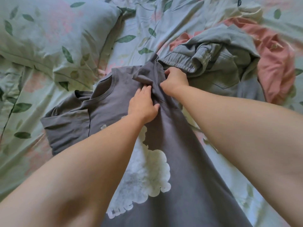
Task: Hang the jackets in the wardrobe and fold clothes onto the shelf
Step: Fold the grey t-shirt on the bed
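A dark grey T-shirt (105,112) with a white print lies spread on the bed, neck toward the far side. Its right sleeve is bunched up near the middle. My right hand (176,79) is closed on that bunched sleeve fabric. My left hand (142,104) lies flat on the shirt just left of it, fingers spread and pressing the cloth down. Both forearms reach in from the bottom of the view and cover part of the shirt.
Light grey sweatpants (211,63) with an elastic waistband lie crumpled right beside my right hand. A pink garment (273,63) lies behind them at the right. A pillow (49,35) sits at the upper left on the leaf-print bedsheet (142,25).
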